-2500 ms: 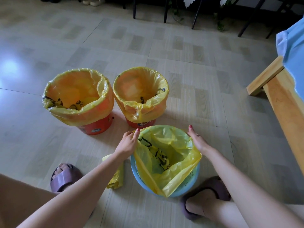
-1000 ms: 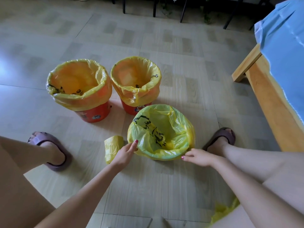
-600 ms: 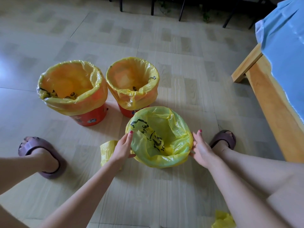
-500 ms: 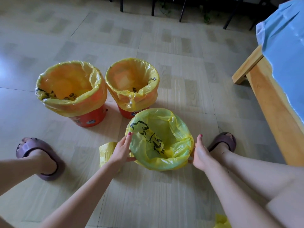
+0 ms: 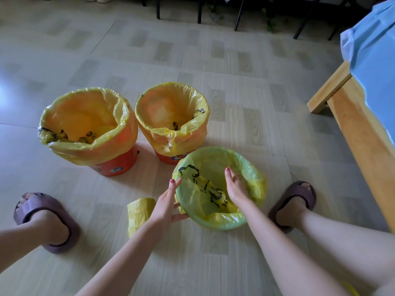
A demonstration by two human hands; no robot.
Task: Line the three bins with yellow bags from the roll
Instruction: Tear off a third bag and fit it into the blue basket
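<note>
My right hand is inside the near bin; my left hand is against its left rim, the roll just left of it, two bins beyond.

Yellow bag hides the nearest bin's walls.

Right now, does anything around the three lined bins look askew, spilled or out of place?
Nothing is spilled or damaged. The only loose item is the yellow roll of plastic bags, lying on the floor beside the left hand. The yellow liner in the near round bin is bunched and wrinkled inside, where the right hand reaches in.
</note>
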